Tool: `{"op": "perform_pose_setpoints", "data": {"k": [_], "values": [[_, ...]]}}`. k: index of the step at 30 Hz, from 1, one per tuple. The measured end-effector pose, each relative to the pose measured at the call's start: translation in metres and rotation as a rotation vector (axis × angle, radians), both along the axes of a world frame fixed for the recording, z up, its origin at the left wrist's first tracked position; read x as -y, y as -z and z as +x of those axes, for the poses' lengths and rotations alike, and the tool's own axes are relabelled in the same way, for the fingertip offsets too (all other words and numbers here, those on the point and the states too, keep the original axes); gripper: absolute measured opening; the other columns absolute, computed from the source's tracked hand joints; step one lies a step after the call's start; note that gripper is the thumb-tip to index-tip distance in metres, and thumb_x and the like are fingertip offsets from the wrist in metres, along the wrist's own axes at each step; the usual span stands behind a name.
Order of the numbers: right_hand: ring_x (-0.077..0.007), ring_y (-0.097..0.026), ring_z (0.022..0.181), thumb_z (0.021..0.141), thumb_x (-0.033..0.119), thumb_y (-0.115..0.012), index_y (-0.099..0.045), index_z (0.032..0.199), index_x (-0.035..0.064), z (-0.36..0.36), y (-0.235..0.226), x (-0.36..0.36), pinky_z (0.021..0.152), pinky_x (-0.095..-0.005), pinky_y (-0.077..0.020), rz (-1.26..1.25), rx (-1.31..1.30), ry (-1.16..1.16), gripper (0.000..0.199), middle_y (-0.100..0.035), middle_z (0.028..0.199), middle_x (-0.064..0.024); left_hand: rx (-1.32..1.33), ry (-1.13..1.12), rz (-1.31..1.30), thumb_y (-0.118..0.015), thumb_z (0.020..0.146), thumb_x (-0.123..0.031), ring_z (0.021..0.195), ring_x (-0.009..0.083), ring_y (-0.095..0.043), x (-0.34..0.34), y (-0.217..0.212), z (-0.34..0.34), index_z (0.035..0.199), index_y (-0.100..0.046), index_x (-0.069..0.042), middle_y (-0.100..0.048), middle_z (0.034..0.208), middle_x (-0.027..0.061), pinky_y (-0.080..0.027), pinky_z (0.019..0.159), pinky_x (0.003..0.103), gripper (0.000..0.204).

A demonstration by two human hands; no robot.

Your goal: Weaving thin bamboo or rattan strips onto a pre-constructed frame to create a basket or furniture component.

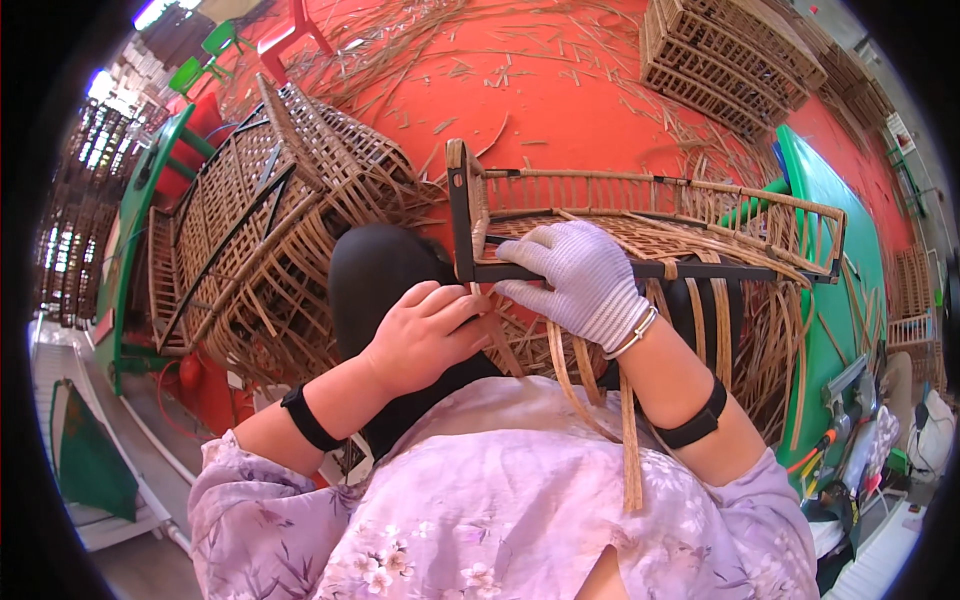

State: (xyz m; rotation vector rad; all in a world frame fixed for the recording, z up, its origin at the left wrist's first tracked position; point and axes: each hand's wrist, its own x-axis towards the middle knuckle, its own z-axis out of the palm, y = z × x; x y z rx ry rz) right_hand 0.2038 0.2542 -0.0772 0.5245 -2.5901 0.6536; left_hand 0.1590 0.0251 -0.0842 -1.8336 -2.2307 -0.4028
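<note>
Across my knees lies a long, shallow wicker basket [600, 185] built on a black metal frame. My right hand [582, 278], in a pale knitted glove, is closed over the near bar of that frame, close to its left end. Bare and curled, my left hand [428, 335] is beside the same corner. Its fingers are closed on a flat rattan strip [506, 345] that slants down from the bar, though the fingertips are partly hidden. Several loose strips [631, 440] hang off the near bar toward my lap.
A large wicker basket [270, 200] lies tilted at my left. Green panels [835, 200] stand at both sides. Stacked baskets [725, 60] sit at the far right. Rattan scraps litter the red floor [520, 90]. Tools [830, 450] lie at the right, and a red chair [293, 40] stands far left.
</note>
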Motion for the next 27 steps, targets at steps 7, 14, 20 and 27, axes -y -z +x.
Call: {"op": "perform_pose_setpoints", "data": {"k": [7, 14, 20, 27], "values": [[-0.0278, -0.063, 0.078, 0.078, 0.037, -0.068, -0.069, 0.098, 0.0145, -0.001, -0.002, 0.000, 0.072, -0.0408, -0.0498, 0.047, 0.015, 0.006, 0.030, -0.064, 0.085, -0.0065, 0.239, 0.056, 0.044, -0.063, 0.083, -0.017, 0.110, 0.0260, -0.059, -0.003, 0.005, -0.006, 0.104, -0.061, -0.006, -0.063, 0.112, 0.0085, -0.047, 0.096, 0.039, 0.024], [-0.0275, -0.064, 0.075, 0.079, 0.037, -0.069, -0.069, 0.101, 0.0120, 0.001, -0.005, 0.006, 0.068, -0.0402, -0.0495, 0.095, 0.045, 0.009, 0.034, -0.066, 0.083, -0.0068, 0.759, 0.029, 0.335, -0.049, 0.095, -0.010, 0.085, 0.0314, -0.062, 0.001, 0.007, -0.006, 0.094, -0.061, -0.001, -0.063, 0.091, 0.0146, -0.051, 0.077, 0.037, 0.015], [-0.0265, -0.064, 0.070, 0.082, 0.044, -0.063, -0.067, 0.087, 0.0140, 0.003, -0.002, 0.015, 0.066, -0.0393, -0.0514, 0.243, 0.114, 0.115, 0.031, -0.063, 0.079, -0.0068, 1.166, -0.270, 0.531, -0.040, 0.104, -0.023, 0.058, 0.0096, -0.047, -0.009, 0.001, 0.016, 0.071, -0.054, -0.001, -0.050, 0.062, 0.0019, -0.039, 0.055, 0.025, 0.042], [-0.0268, -0.064, 0.070, 0.083, 0.045, -0.062, -0.067, 0.091, 0.0139, -0.001, 0.004, 0.016, 0.064, -0.0391, -0.0509, 0.255, 0.103, 0.092, 0.033, -0.063, 0.079, -0.0079, 1.168, -0.412, 0.620, -0.038, 0.105, -0.024, 0.054, 0.0056, -0.036, -0.026, -0.015, 0.039, 0.069, -0.051, -0.003, -0.050, 0.062, 0.0007, -0.028, 0.050, 0.022, 0.043]]}}
